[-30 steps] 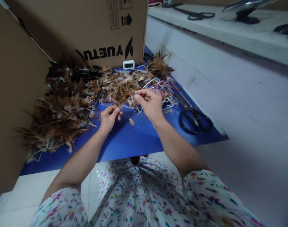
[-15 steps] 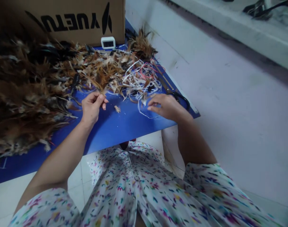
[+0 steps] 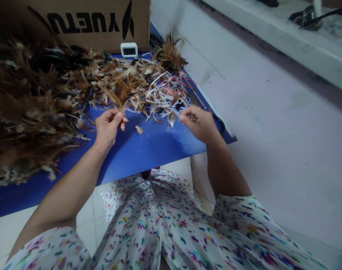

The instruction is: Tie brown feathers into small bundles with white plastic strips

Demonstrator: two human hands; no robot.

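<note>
My left hand (image 3: 109,125) pinches the base of a small bunch of brown feathers (image 3: 119,93), tips pointing away from me. Right of it, over the blue table top, my right hand (image 3: 199,122) has its thumb and fingers closed on a thin white string (image 3: 176,111). Beyond that hand lies a tangle of white string (image 3: 159,92) with some pink strands (image 3: 175,88). The black handle of the scissors (image 3: 221,125) shows partly behind my right hand. A small loose feather tuft (image 3: 139,130) rests between the hands.
Loose brown feathers (image 3: 27,123) cover the left of the blue table (image 3: 126,155). A cardboard box (image 3: 97,37) and a small white digital clock (image 3: 129,50) stand at the back. A feather bundle (image 3: 171,54) lies near the wall (image 3: 260,123), and a thin stick (image 3: 196,93) along the right edge.
My right hand has closed its fingers on the white string, and the loop that lay below it on the table is gone from there. The left hand stays with its feathers.
</note>
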